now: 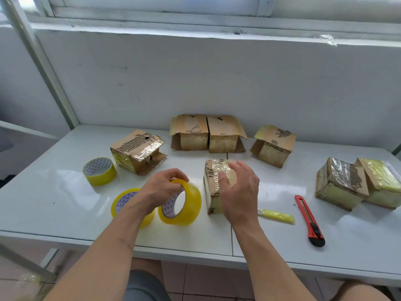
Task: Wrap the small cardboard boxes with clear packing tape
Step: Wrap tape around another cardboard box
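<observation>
A small cardboard box (pixel 213 178), partly covered in clear tape, lies on the white table (pixel 54 185) in front of me. My right hand (pixel 238 190) rests on top of it with its fingers spread and relaxed. Left of the box, my left hand (pixel 161 189) grips the upper rim of a yellowish roll of clear packing tape (pixel 184 205), which stands on edge. A thin strip of tape seems to run from the roll towards the box.
Two more tape rolls (pixel 99 171) (pixel 123 202) lie at the left. Open cardboard boxes (pixel 137 151) (pixel 208 133) (pixel 273 145) stand along the back; wrapped boxes (pixel 358 183) sit at the right. A red utility knife (pixel 309 220) and a yellow tape scrap (pixel 278 216) lie near the front edge.
</observation>
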Available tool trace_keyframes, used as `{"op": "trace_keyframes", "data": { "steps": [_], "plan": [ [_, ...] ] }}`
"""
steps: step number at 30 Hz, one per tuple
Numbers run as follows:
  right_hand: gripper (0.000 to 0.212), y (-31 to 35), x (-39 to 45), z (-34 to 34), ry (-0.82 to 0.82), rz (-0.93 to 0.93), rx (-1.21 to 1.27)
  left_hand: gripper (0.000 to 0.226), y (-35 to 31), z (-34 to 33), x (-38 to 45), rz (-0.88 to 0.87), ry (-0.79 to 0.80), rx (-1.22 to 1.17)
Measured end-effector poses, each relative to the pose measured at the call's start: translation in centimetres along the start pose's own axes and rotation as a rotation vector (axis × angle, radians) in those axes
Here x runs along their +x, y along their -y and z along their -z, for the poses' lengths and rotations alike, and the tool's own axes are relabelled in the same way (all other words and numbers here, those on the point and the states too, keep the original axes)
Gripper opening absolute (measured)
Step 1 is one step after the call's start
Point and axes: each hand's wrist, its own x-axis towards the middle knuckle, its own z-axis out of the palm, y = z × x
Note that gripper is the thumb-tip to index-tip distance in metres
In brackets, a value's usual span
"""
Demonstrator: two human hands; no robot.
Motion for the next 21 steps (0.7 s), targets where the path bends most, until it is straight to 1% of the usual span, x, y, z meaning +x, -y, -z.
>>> {"op": "trace_keyframes", "data": {
  "steps": [2,4,6,8,12,15,18,21],
  "plan": [
    [0.028,0.7,-0.4,0.5,0.045,0.008,0.073,0.029,-0.8,-0.1,0.0,-0.043,-0.003,-0.186],
    [0.017,1.4,-0.5,1.2,0.159,-0.043,0.193,0.027,-1.5,-0.5,0.3,-0.094,-0.019,-0.330],
    [0.020,1.9,-0.4,1.9,0.317,-0.118,0.330,0.026,-2.3,-0.9,0.6,-0.131,-0.039,-0.423],
    [0.023,2.4,-0.1,2.4,0.431,-0.202,0.475,0.025,-3.1,-1.4,1.0,-0.164,-0.049,-0.485],
    [0.034,3.0,1.4,3.6,0.483,-0.328,0.668,0.024,-5.5,-2.6,1.4,-0.191,-0.012,-0.618],
    [0.043,3.3,2.4,4.5,0.491,-0.320,0.720,0.028,-7.1,-2.9,1.6,-0.191,0.044,-0.566],
    [0.043,3.4,3.0,5.0,0.469,-0.288,0.737,0.029,-8.8,-3.0,1.8,-0.173,0.075,-0.505],
    [0.037,3.4,3.3,5.1,0.427,-0.291,0.725,0.024,-9.9,-3.3,2.7,-0.173,-0.006,-0.328]
  ]
}}
